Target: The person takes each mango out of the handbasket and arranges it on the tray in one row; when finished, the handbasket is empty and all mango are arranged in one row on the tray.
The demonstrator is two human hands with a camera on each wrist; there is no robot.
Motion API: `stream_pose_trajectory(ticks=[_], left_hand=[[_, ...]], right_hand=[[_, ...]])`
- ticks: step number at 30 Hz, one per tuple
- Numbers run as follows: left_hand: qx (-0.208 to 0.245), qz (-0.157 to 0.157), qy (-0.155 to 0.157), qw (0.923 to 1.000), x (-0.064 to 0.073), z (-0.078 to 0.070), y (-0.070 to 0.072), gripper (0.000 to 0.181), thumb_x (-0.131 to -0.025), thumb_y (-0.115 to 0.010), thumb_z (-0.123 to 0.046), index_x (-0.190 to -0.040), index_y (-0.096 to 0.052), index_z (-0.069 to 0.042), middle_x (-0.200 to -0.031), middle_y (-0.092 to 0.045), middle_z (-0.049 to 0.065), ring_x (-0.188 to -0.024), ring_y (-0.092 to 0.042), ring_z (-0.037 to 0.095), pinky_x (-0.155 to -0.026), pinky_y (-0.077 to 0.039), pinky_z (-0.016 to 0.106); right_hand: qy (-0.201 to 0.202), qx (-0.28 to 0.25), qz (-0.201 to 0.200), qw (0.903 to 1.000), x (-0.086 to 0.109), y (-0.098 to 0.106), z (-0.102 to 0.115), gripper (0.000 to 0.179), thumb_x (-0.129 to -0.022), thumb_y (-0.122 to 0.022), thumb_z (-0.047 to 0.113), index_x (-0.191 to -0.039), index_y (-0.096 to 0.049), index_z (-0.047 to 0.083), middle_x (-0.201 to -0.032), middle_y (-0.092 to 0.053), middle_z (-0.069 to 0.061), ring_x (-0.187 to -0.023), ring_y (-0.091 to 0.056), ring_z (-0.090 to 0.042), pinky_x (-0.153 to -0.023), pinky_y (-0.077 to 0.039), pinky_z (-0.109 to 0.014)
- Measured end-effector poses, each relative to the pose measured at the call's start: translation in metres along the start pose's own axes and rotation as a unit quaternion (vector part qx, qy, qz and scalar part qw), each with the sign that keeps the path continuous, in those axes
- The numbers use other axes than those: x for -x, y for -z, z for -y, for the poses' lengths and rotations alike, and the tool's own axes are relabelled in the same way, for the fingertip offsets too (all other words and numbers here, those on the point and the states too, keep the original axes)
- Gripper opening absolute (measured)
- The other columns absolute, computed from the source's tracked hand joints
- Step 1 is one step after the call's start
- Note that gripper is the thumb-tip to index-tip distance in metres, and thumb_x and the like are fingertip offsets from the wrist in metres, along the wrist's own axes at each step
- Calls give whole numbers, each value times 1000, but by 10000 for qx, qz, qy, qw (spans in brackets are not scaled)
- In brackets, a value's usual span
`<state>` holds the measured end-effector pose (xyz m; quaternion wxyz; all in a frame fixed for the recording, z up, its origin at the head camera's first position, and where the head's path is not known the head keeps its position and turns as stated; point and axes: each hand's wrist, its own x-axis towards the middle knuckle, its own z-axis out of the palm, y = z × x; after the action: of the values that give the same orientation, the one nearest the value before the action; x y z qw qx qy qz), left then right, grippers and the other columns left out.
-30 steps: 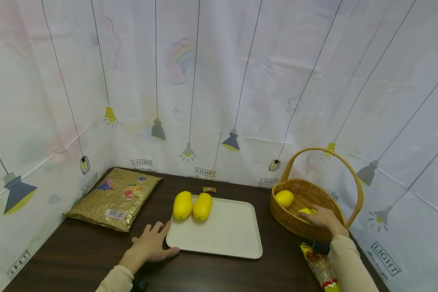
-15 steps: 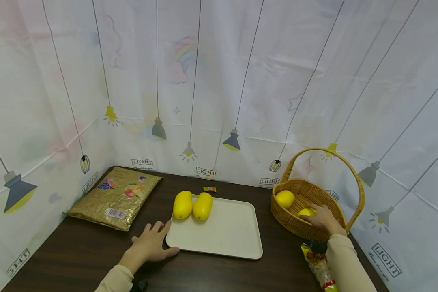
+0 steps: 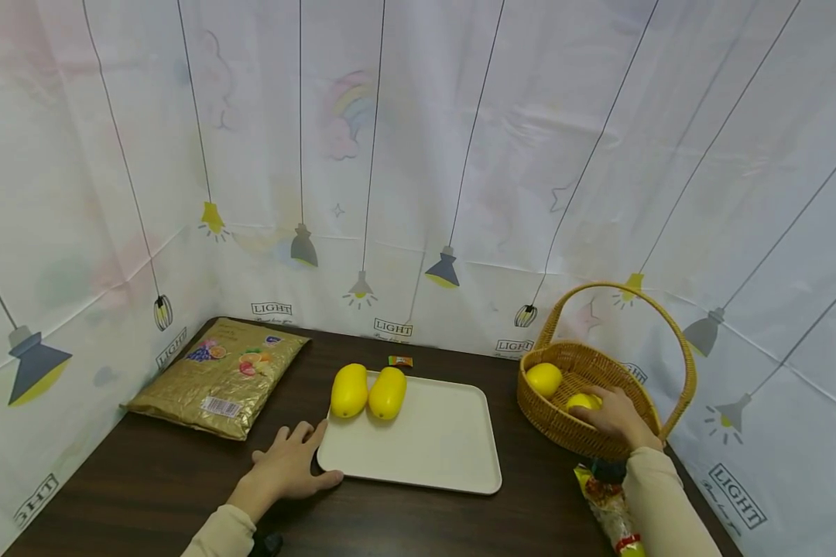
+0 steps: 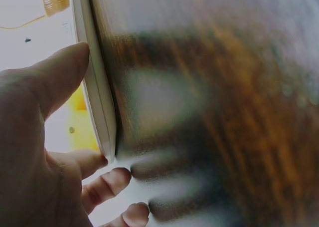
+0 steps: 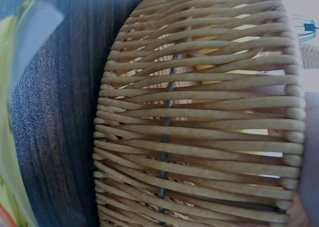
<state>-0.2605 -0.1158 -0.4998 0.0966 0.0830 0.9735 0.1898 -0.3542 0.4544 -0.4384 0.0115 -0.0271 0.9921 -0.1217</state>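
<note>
My right hand (image 3: 616,418) reaches into the wicker basket (image 3: 550,424), its thumb and fingers around a smooth yellow fruit (image 3: 584,402). Another yellow fruit (image 3: 544,380) lies at the basket's left side. In the right wrist view the basket's woven wall (image 5: 199,117) hides most of that hand. My left hand (image 3: 289,466) rests at the left edge of a cream tray (image 3: 432,433), fingers spread, with thumb and index finger touching the rim (image 4: 97,87). Two oblong yellow fruits, one on the left (image 3: 349,391) and one beside it (image 3: 387,394), lie at the tray's back left corner.
A gold printed bag (image 3: 223,375) lies at the back left of the dark table (image 3: 160,480). Behind the tray is a small wrapped packet (image 3: 400,361). A clear and yellow snack packet (image 3: 609,507) lies before the basket, partly under the right forearm. The basket handle (image 3: 684,356) arches up.
The right hand's fingers have shifted slightly around the fruit in the basket, and more of that fruit shows. My left hand and the tray have stayed in place.
</note>
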Motion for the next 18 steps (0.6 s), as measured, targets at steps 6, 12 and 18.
stream_pose_trajectory(ticks=[6,12,18], left_hand=[[36,42,-10,10000,0,-1,0,100,-81,-65,-75,-159,-34,-21,-151,-42,11,-130,-44,40,-83,-36,84],[31,65,-24,10000,1,-1,1,100,-81,-64,-75,-159,-33,-20,-151,-42,12,-131,-43,41,-84,-35,85],[38,65,-25,10000,1,-1,2,100,-81,-64,-75,-158,-34,-20,-151,-42,12,-130,-44,41,-83,-36,84]], right_hand=[[81,-115,-336,9993,4,7,5,71,-96,-63,49,-143,-50,-3,-142,-38,-46,-128,-35,-64,-94,-41,-72],[210,-146,-547,9982,4,20,18,73,-96,-62,50,-144,-48,-3,-145,-34,-45,-131,-32,-63,-99,-36,-75],[430,-165,-766,9960,6,28,35,71,-95,-64,50,-142,-52,-1,-147,-34,-43,-132,-34,-62,-102,-33,-76]])
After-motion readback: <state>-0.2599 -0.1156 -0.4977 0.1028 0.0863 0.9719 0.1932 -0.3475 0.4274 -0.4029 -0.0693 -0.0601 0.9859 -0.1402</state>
